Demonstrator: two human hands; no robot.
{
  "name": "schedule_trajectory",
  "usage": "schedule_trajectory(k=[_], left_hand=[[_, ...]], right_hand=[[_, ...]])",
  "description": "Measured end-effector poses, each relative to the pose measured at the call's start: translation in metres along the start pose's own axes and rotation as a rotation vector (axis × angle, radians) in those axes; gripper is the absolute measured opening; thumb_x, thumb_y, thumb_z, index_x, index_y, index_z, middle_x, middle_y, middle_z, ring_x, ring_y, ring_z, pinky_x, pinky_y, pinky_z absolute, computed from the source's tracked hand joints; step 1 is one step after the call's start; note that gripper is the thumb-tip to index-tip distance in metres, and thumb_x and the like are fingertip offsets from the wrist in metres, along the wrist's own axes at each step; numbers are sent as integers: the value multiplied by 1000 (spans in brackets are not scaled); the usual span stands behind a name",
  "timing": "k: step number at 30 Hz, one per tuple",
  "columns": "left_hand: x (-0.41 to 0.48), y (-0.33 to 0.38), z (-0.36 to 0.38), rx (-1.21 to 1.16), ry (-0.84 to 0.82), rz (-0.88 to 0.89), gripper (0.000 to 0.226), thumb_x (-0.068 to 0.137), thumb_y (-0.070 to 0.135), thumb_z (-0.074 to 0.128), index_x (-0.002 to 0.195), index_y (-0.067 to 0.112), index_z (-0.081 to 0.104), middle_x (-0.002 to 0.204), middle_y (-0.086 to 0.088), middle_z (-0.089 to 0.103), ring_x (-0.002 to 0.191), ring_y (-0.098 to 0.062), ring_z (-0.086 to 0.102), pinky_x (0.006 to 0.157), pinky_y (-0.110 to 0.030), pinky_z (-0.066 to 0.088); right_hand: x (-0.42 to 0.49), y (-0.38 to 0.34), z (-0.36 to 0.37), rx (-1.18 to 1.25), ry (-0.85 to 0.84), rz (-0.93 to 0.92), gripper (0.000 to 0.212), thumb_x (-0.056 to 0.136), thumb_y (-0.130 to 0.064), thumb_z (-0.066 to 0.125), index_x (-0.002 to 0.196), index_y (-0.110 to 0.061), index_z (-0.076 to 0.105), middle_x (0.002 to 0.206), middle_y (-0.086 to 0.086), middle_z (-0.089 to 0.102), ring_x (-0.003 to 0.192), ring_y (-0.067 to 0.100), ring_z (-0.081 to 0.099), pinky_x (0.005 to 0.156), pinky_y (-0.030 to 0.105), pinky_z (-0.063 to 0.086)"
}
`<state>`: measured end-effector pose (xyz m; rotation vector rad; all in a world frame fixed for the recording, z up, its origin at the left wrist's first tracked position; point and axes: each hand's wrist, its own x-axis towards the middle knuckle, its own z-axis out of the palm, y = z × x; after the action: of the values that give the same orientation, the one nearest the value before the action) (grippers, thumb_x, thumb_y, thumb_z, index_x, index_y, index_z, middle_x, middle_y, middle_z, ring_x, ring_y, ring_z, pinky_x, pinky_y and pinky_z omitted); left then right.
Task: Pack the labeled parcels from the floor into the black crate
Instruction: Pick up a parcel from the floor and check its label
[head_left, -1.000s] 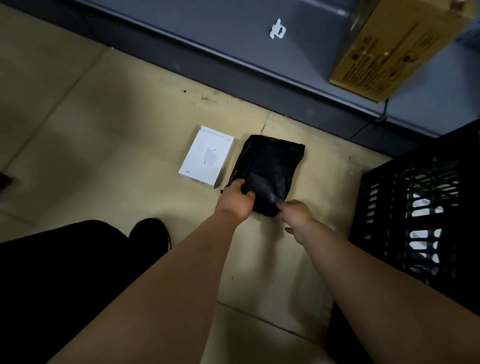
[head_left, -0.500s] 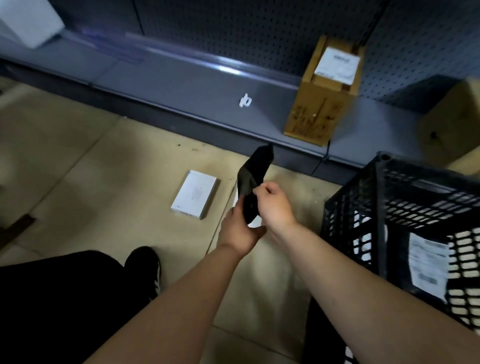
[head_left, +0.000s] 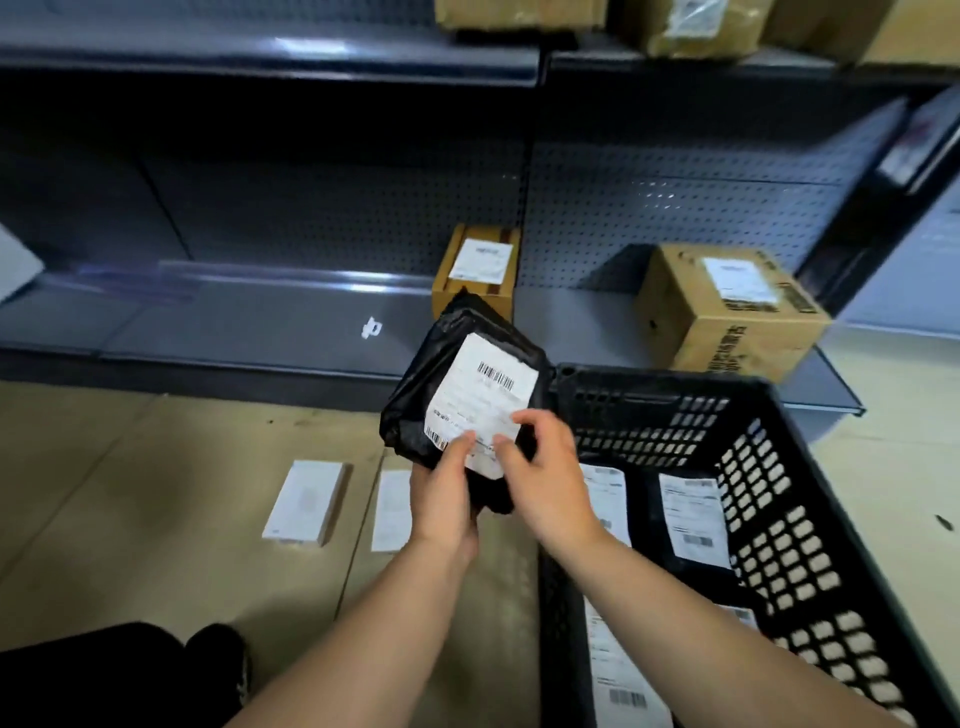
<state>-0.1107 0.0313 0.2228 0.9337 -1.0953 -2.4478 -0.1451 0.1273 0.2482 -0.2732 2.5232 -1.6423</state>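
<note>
A black poly-bag parcel (head_left: 457, 384) with a white barcode label facing me is held up in the air, just left of the black crate (head_left: 779, 519). My left hand (head_left: 441, 493) grips its lower edge from below, thumb on the label. My right hand (head_left: 545, 467) pinches the lower right of the parcel, fingers on the label. Inside the crate lie several black parcels with white labels (head_left: 691, 514). Two white flat boxes lie on the floor: one at the left (head_left: 305, 501), another (head_left: 392, 509) partly behind my left hand.
Dark metal shelving with pegboard backing runs along the far side. Labeled cardboard boxes stand on its lowest shelf (head_left: 480, 270) (head_left: 727, 306), more on the upper shelf. My dark trouser leg and shoe (head_left: 218, 654) are at the lower left on the tan floor.
Both hands lifted the black parcel off the floor, turned it label side toward me and carried it up beside the crate. A second white box shows where it lay.
</note>
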Motion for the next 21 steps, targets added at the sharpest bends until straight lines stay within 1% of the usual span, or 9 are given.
schedule_trajectory(k=[2,4,6,8,13,16,19,20,21], left_hand=[[-13,-3,27,-93,-127,-76,38,95,12,64,133,11,67,126,-14,75,117,-32,72,98,-46,57],[-29,-9,54,-122,-247,-156,35,97,12,63,132,12,68,126,-13,75,119,-30,71,100,-46,55],[-39,-24,73,-32,-319,-225,37,96,13,66,133,14,68,126,-10,76,118,-28,72,101,-44,55],[-43,-41,81,117,-348,-247,41,93,17,73,134,18,68,124,-5,77,119,-24,72,108,-46,52],[-35,-72,83,307,-303,-181,45,88,21,80,130,24,63,122,1,77,117,-19,71,112,-45,49],[-17,-76,76,380,-236,-88,40,92,22,76,129,25,62,128,-2,72,119,-16,68,112,-36,47],[5,-79,71,505,-190,30,24,98,17,66,121,21,69,125,-1,73,114,-10,68,101,-22,49],[11,-78,70,550,-171,76,23,99,15,64,121,19,70,123,1,73,112,-7,68,94,-14,49],[18,-78,69,590,-157,121,23,100,13,62,121,18,70,122,2,73,109,-3,66,88,-8,46]], right_hand=[[8,10,-32,56,108,63,49,96,-29,72,140,-18,55,141,1,52,129,10,48,119,33,37],[14,17,-63,259,114,205,66,94,-36,74,152,-23,45,143,-1,59,132,14,57,117,40,44],[20,28,-90,570,62,321,59,96,-30,73,150,-26,50,132,1,73,120,23,71,109,49,53],[26,46,-116,723,21,373,44,98,-19,70,141,-20,59,123,7,78,113,29,76,105,52,56],[32,106,-172,678,126,492,52,96,-24,75,145,-21,57,124,7,78,113,30,76,102,54,58],[41,153,-189,651,219,623,50,93,-29,79,138,-19,61,120,10,79,106,34,78,80,48,64],[59,215,-190,604,245,742,100,61,-42,99,147,-20,53,124,13,76,101,39,78,81,55,64],[62,225,-185,585,236,771,105,57,-42,100,148,-21,51,127,13,74,102,39,77,85,60,63],[65,234,-179,564,240,788,98,64,-39,97,148,-22,49,128,13,72,103,39,76,88,62,61]])
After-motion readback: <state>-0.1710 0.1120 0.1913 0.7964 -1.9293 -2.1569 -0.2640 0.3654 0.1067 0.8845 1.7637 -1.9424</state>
